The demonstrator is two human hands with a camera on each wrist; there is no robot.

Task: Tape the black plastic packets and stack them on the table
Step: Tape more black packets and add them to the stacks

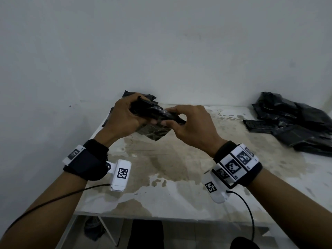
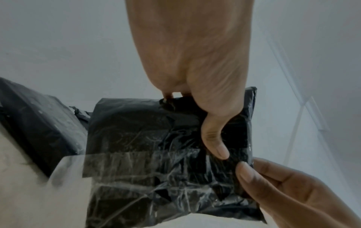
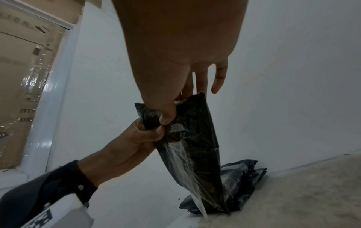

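Here, left hand (image 1: 125, 116) grips packet (image 2: 156, 146), right hand (image 1: 188, 124) pinches its edge – loose clear tape (image 2: 74, 166) overhang may wrinkle, self-stick if pressed unevenly

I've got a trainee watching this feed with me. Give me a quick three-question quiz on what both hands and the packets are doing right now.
1. True or false: the left hand and the right hand both hold the same black packet.
2. Multiple choice: where is the loose pile of black packets? A) on the floor B) at the table's far right C) in a box
3. Fill in: the strip of clear ____ runs across the held packet and sticks out past its edge.

Key: 1 true; 2 B; 3 tape
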